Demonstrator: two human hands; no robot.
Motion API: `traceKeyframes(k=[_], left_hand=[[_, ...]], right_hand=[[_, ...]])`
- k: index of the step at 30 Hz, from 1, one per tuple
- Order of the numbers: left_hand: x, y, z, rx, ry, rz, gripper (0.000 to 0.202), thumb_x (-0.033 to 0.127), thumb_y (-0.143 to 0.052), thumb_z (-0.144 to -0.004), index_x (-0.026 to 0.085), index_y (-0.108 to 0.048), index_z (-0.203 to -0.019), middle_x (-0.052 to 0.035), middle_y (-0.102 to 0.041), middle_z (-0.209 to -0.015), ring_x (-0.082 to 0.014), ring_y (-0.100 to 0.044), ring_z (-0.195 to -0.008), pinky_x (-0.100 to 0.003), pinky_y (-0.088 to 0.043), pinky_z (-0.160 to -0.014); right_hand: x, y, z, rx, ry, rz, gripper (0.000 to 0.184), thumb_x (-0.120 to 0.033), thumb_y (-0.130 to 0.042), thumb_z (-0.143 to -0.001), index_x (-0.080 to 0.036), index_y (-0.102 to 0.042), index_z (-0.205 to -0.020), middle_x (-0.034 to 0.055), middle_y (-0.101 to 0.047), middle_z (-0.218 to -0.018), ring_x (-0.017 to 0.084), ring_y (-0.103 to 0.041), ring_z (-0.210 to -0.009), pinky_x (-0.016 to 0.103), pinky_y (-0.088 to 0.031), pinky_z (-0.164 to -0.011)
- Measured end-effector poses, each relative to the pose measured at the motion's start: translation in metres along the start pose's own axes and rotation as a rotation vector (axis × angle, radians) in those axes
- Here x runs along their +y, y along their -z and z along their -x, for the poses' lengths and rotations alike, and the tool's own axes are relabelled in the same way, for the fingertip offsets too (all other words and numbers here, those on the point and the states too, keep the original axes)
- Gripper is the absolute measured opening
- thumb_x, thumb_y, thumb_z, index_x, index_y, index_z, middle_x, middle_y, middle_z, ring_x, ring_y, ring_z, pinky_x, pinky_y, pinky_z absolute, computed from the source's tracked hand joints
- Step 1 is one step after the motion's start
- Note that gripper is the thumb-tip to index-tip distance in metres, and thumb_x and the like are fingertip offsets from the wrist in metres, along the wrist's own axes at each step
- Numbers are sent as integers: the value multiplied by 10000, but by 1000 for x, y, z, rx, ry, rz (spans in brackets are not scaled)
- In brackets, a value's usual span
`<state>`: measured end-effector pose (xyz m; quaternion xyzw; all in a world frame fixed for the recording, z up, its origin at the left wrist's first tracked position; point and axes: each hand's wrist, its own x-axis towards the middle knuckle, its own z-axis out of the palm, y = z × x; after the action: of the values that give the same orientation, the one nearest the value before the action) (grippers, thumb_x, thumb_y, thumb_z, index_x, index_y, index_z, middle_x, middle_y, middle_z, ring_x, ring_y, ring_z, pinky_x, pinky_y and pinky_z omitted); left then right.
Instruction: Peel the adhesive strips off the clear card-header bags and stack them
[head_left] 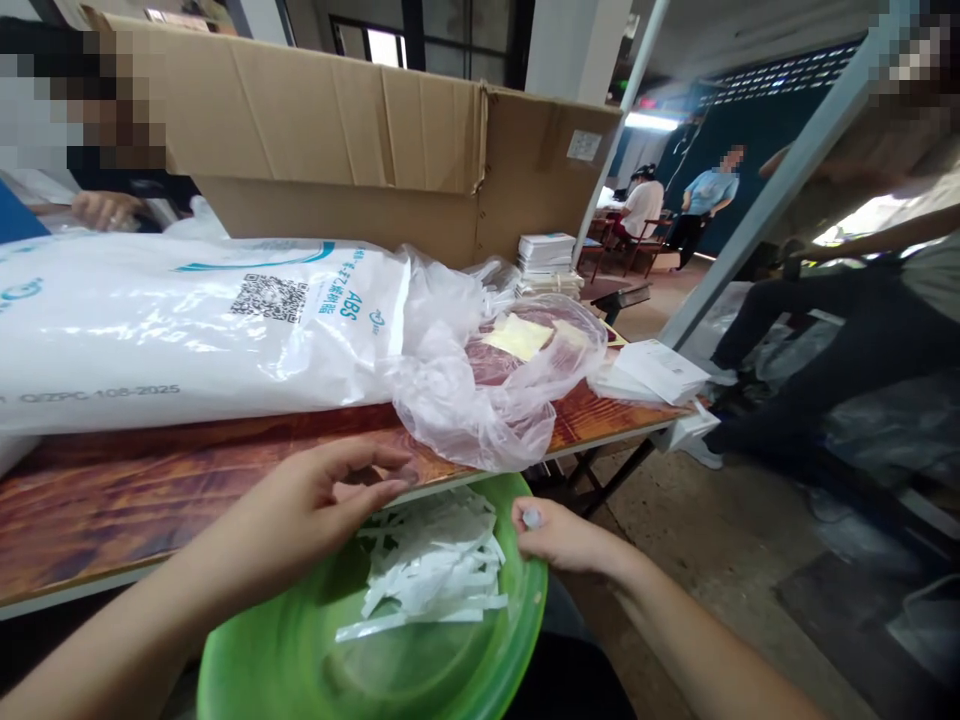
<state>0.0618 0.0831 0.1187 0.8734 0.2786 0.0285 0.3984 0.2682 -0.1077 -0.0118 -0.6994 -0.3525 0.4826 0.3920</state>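
A green plastic basin (285,650) rests below the table edge, holding a heap of white paper strips (431,570). My left hand (315,505) hovers over the basin's near rim at the table edge, fingers curled in a loose pinch with nothing clear between them. My right hand (559,535) is at the basin's right rim, fingers closed on a small white piece (531,518). Just beyond lies a crumpled clear plastic bag (487,390) with yellow and reddish sheets inside.
A wooden table (150,490) carries a large white ABS sack (187,320), a big cardboard box (360,140), stacked white booklets (547,265) and loose leaflets (660,370). Other people sit at left and right; a slanted metal pole (780,190) stands right.
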Motion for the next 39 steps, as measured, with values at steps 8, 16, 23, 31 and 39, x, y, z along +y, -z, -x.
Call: traceKeyframes(k=[8, 16, 23, 31, 39], left_hand=[[15, -45, -101, 54, -392, -722, 494, 218, -473, -807, 258, -541, -1294, -125, -562, -1207, -263, -637, -879, -394, -483, -819], [37, -51, -218, 194, -43, -650, 366, 319, -529, -766, 109, -661, -1035, -216, -666, -1043, -344, -620, -1005, -403, -480, -867], [25, -36, -239, 364, 161, -472, 631, 402, -428, -835, -18, -426, -1306, -291, -559, -1233, -349, -584, -1106, -379, -493, -850], [24, -54, -210, 154, 21, -467, 654, 354, -584, -715, 115, -475, -1314, -188, -603, -1226, -306, -610, -1067, -319, -480, -852], [24, -73, -183, 60, -46, -518, 689, 528, -457, -820, 149, -377, -1389, -208, -396, -1432, -351, -450, -1267, -434, -387, -1004]], right_hand=[[3, -5, 13, 88, 18, 62, 97, -126, -544, -634, -177, -513, -711, -70, -401, -585, 78, -354, -562, 201, -284, -517], [-7, 23, 38, 150, 72, 278, 520, -452, -618, -804, -267, -541, -1284, -37, -510, -676, 98, -409, -580, 217, -309, -550], [-46, 74, 5, 521, 326, 407, 494, -502, -614, -799, -247, -495, -1206, -14, -547, -792, 123, -493, -644, 256, -418, -645], [-109, 119, -96, 727, 299, 999, 629, -536, -433, -897, -366, -234, -1469, 92, -503, -1244, 265, -594, -989, 389, -452, -860], [-102, 149, -141, 549, 73, 1027, 454, -462, -513, -876, -188, -621, -1221, 174, -618, -1202, 308, -586, -1095, 386, -442, -886]])
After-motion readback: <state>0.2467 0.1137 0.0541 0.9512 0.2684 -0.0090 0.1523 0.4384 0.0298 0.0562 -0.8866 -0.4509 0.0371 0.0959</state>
